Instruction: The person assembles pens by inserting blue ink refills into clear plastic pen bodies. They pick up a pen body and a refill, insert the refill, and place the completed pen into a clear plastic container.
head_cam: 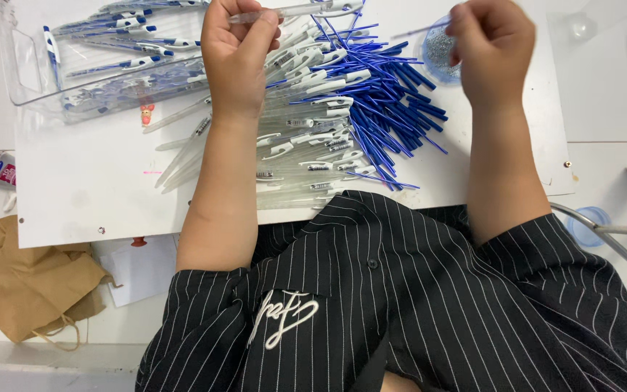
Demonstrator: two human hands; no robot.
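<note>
Left hand (237, 54) curled shut around a clear pen barrel (295, 10), long axis running rightward toward the other hand. Right hand (489, 43) pinched closed on a thin blue refill (419, 31), tip aimed left at the barrel's open end, the two near but apart. Below and between: heap of blue refills (393, 101) and clear barrels (292, 156) on a white board (81, 189). Farther left, a clear tray (27, 65) of finished pens; beside the right hand, a small blue cup (440, 51).
</note>
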